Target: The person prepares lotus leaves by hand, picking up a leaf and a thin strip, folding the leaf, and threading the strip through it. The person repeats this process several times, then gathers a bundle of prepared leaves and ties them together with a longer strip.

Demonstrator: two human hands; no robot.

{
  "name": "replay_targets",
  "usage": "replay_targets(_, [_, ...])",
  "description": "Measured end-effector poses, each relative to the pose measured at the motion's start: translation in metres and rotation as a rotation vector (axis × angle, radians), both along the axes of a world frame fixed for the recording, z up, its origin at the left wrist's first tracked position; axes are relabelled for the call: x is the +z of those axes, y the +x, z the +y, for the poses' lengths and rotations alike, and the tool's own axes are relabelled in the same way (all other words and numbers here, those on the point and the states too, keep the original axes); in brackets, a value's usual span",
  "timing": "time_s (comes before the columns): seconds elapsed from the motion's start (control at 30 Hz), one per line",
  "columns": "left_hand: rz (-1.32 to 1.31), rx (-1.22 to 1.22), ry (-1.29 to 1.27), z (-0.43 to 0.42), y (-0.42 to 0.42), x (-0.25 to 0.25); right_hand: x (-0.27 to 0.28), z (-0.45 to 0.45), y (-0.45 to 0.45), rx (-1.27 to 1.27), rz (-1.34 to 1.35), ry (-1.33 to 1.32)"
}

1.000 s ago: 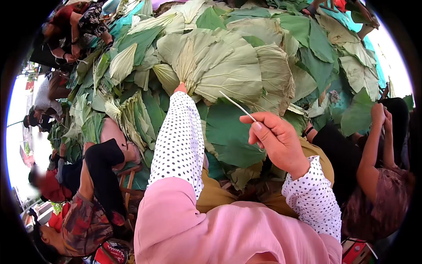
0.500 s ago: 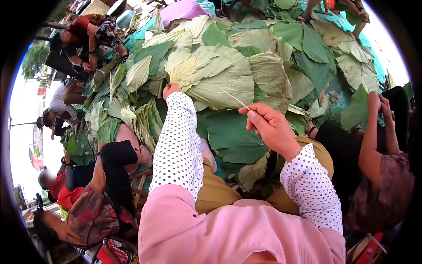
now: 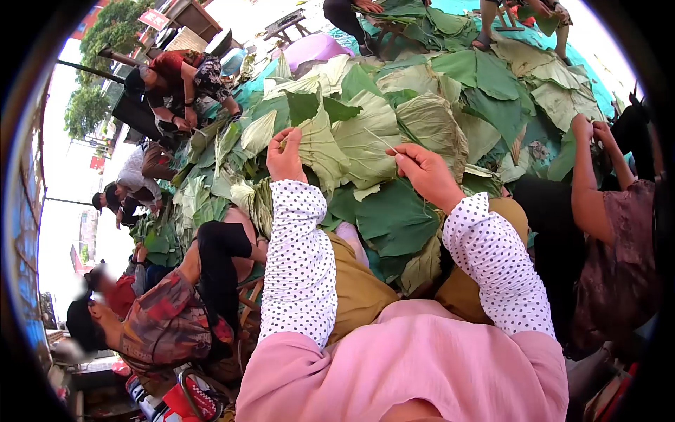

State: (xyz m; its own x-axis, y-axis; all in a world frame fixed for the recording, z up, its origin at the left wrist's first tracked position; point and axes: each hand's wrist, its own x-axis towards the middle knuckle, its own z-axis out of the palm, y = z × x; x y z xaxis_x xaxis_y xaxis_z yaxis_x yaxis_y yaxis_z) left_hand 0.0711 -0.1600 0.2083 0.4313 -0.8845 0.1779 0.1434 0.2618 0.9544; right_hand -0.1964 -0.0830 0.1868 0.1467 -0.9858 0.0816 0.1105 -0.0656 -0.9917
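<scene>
My left hand (image 3: 285,158) is closed in a pinch at the edge of a large pale green leaf (image 3: 323,144), raised above the pile and partly folded, with a darker green part behind its top. To the right, my right hand (image 3: 427,176) pinches a thin white stick (image 3: 378,138) that points up and left towards the leaf. The stick's tip lies in front of another pale leaf (image 3: 365,119); contact cannot be told. Beneath my hands a broad dark green leaf (image 3: 397,218) lies near my knees.
A wide heap of leaves (image 3: 485,77) covers a teal sheet (image 3: 594,70). Seated people work around it: one person at the left (image 3: 162,316), one at the right (image 3: 612,260), others farther back. A pink tub (image 3: 316,49) stands beyond the heap.
My left hand has lifted a leaf off the pile, raising its edge. My right hand still holds the stick and has moved slightly up and right. The view has shifted a little.
</scene>
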Motion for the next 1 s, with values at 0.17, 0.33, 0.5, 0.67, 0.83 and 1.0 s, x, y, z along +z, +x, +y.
replay_targets(0.17, [0.285, -0.219, 0.137, 0.013, -0.017, 0.001, 0.015, 0.009, 0.005, 0.055, 0.092, -0.020])
replay_targets(0.33, [0.304, -0.348, 0.202, 0.022, -0.046, 0.014, 0.015, 0.009, 0.010, 0.018, 0.094, -0.073])
replay_targets(0.5, [0.235, -0.449, 0.217, 0.021, -0.065, 0.011, 0.013, 0.005, 0.004, -0.020, 0.157, -0.092])
replay_targets(0.67, [0.183, -0.486, 0.213, 0.026, -0.081, 0.013, 0.014, 0.003, 0.000, -0.036, 0.241, -0.097])
replay_targets(0.83, [0.228, -0.699, 0.322, 0.035, -0.090, 0.032, 0.007, -0.001, 0.002, -0.068, 0.168, -0.067])
replay_targets(1.0, [0.014, -0.824, 0.400, 0.032, -0.082, 0.005, 0.007, -0.002, 0.000, -0.020, 0.128, -0.032])
